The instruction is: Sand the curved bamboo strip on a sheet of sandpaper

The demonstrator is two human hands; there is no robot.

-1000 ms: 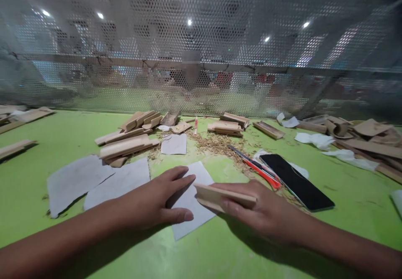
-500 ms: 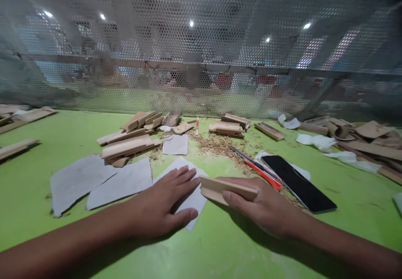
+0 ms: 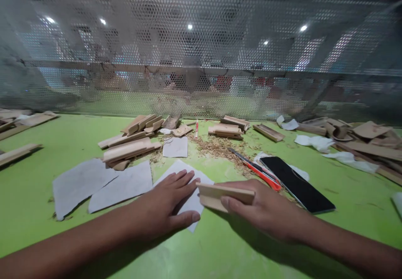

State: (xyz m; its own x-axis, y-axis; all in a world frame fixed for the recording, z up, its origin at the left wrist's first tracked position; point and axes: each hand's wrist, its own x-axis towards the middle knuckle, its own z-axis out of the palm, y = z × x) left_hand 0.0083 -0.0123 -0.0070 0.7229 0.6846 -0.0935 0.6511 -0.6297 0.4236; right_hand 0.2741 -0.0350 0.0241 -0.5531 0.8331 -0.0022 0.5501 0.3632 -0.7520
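Observation:
My left hand [image 3: 171, 201] lies flat, fingers spread, on a white sheet of paper [image 3: 196, 206] on the green table. In my right hand [image 3: 251, 203] is a short trough-shaped piece of split bamboo [image 3: 212, 196], gripped between thumb and fingers. Its left end is over the sheet, near the fingertips of my left hand; I cannot tell whether it touches the paper. Just beyond the right hand lie a knife with an orange handle [image 3: 265, 176] and a black phone [image 3: 298, 183].
Stacked bamboo pieces [image 3: 128, 147] stand behind torn paper sheets [image 3: 121, 185] at left. More pieces [image 3: 226, 130] lie behind scattered shavings [image 3: 216, 146]. Bamboo scraps [image 3: 370, 130] and crumpled paper [image 3: 314, 142] cover the right. A perforated metal screen [image 3: 201, 53] closes off the back.
The right hand has shifted the bamboo piece slightly left and down over the paper. My left hand stays flat in nearly the same place. The view has tilted slightly.

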